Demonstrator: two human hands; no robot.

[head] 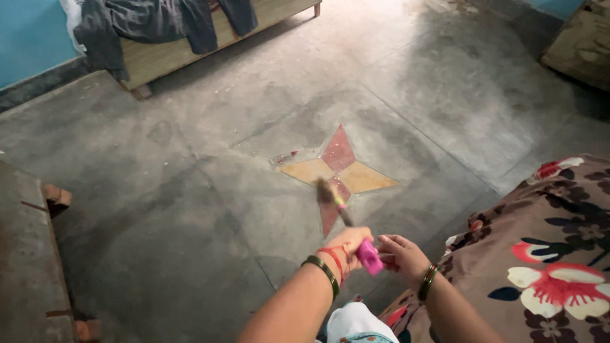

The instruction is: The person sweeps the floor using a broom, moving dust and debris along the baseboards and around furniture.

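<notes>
the left hand [346,244] is closed around the pink handle [368,256] of one small broom [333,202], whose long axis runs up and away from the hand toward the star inlay [340,171] in the grey floor [190,190], its bristle end over the star's lower point. the right hand [401,254], fingers half curled, touches the handle's butt end (whether it truly grips, i cannot tell). count: one broom, two hands, one bangle per wrist.
</notes>
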